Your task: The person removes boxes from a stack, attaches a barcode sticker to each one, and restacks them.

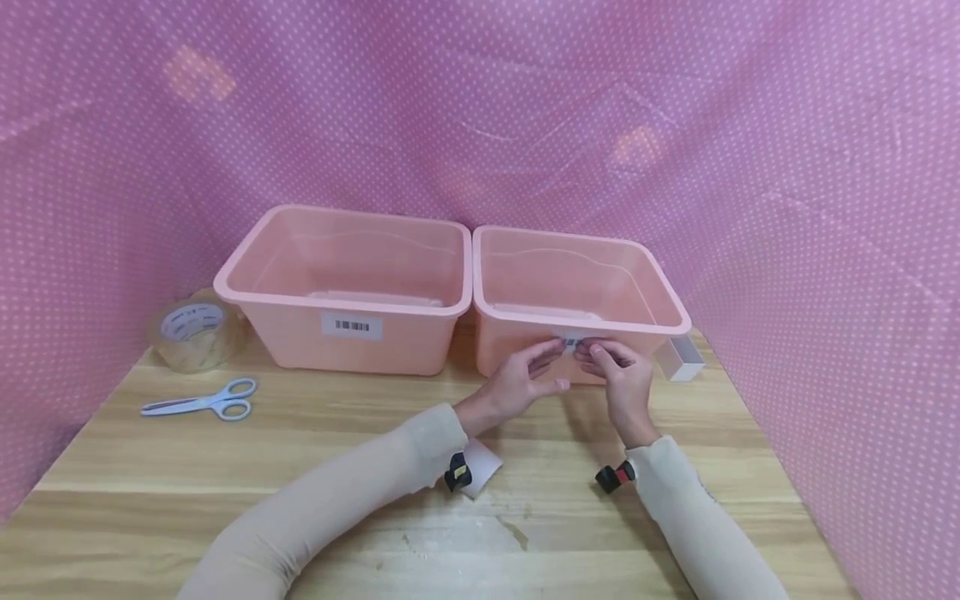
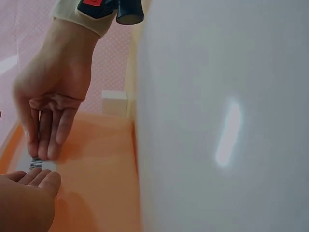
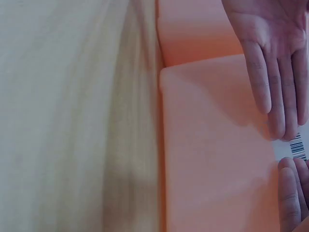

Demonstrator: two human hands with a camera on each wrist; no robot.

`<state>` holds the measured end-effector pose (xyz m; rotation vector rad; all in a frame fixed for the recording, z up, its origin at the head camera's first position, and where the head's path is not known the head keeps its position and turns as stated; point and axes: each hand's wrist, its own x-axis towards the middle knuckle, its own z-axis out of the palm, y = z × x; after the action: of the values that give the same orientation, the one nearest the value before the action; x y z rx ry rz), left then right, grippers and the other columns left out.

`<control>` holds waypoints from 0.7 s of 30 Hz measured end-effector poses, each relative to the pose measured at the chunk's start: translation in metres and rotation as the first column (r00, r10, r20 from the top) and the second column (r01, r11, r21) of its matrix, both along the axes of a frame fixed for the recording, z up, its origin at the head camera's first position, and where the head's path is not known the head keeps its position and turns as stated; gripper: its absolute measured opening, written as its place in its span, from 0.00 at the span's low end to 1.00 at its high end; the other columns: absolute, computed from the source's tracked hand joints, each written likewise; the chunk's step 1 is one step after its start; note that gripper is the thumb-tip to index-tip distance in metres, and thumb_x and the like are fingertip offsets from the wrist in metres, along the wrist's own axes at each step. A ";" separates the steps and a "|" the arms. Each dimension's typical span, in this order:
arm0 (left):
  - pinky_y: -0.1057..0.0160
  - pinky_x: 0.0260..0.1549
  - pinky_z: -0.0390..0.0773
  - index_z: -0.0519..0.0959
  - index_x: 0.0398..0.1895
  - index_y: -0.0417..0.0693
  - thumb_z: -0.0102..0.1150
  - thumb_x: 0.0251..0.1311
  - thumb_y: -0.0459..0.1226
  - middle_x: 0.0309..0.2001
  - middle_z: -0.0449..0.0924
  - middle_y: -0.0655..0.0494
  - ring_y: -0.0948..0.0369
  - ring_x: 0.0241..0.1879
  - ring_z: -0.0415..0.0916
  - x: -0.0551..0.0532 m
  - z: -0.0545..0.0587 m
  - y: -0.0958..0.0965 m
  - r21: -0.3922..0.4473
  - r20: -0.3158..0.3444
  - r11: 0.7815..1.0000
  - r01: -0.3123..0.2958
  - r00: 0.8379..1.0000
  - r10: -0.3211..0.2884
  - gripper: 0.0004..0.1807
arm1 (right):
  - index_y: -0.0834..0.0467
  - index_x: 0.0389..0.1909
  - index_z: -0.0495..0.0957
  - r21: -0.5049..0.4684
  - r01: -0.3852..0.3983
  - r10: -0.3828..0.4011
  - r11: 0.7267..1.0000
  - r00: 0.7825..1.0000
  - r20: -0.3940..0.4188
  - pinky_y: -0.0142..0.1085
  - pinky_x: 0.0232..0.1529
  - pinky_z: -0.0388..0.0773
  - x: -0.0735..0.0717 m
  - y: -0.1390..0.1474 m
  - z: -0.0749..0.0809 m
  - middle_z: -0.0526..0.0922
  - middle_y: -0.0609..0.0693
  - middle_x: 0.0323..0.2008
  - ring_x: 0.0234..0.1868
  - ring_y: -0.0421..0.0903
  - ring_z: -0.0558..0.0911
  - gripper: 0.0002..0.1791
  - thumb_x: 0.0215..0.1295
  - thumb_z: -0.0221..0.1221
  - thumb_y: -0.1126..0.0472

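Observation:
A white barcode label (image 1: 572, 342) lies on the front wall of the right pink bin (image 1: 495, 346), just under the rim. My left hand (image 1: 517, 383) touches the label's left part with fingers extended, palm toward the bin. At the label's right part is my right hand (image 1: 626, 379), its fingers fairly straight and resting on it. In the left wrist view the barcode (image 2: 36, 163) shows between the two hands' fingertips. The right wrist view also has the label (image 3: 282, 150) flat against the bin wall, partly hidden by fingers.
A matching pink bin (image 1: 397, 346) with its own barcode label (image 1: 351, 326) stands on the left. Beside it are a tape roll (image 1: 197, 337) and light-blue scissors (image 1: 206, 402). A white paper piece (image 1: 483, 467) lies by my left wrist; a small white box (image 1: 681, 360) stands right.

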<state>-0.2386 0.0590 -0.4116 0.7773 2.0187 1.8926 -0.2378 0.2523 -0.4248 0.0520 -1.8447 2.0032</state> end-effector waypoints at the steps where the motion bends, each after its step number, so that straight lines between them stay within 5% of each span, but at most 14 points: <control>1: 0.55 0.76 0.65 0.60 0.76 0.38 0.65 0.65 0.35 0.76 0.64 0.43 0.50 0.76 0.64 -0.001 0.000 0.000 0.010 0.003 1.000 0.002 1.000 -0.002 0.39 | 0.82 0.42 0.79 0.009 0.003 -0.003 1.000 1.000 0.016 0.36 0.36 0.89 -0.001 0.000 0.000 0.91 0.46 0.30 0.32 0.41 0.91 0.14 0.69 0.60 0.69; 12: 0.53 0.76 0.65 0.59 0.77 0.38 0.62 0.67 0.37 0.76 0.64 0.42 0.49 0.76 0.63 -0.003 0.006 0.000 0.061 0.056 0.998 0.009 0.998 -0.012 0.38 | 0.82 0.40 0.78 -0.061 0.033 -0.034 0.998 0.999 -0.014 0.37 0.35 0.89 -0.003 0.002 0.012 0.91 0.47 0.29 0.31 0.41 0.90 0.13 0.69 0.58 0.71; 21: 0.52 0.75 0.65 0.60 0.75 0.36 0.62 0.67 0.34 0.75 0.65 0.39 0.46 0.75 0.64 -0.003 0.002 0.001 0.069 0.085 0.998 -0.001 0.996 -0.005 0.36 | 0.83 0.42 0.78 -0.052 0.022 -0.019 0.998 0.999 0.047 0.40 0.37 0.89 -0.002 -0.002 0.004 0.91 0.47 0.28 0.31 0.42 0.91 0.13 0.70 0.57 0.71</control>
<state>-0.2419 0.0604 -0.4099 0.7032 1.9108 1.9686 -0.2395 0.2506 -0.4204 -0.0291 -1.8126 2.0540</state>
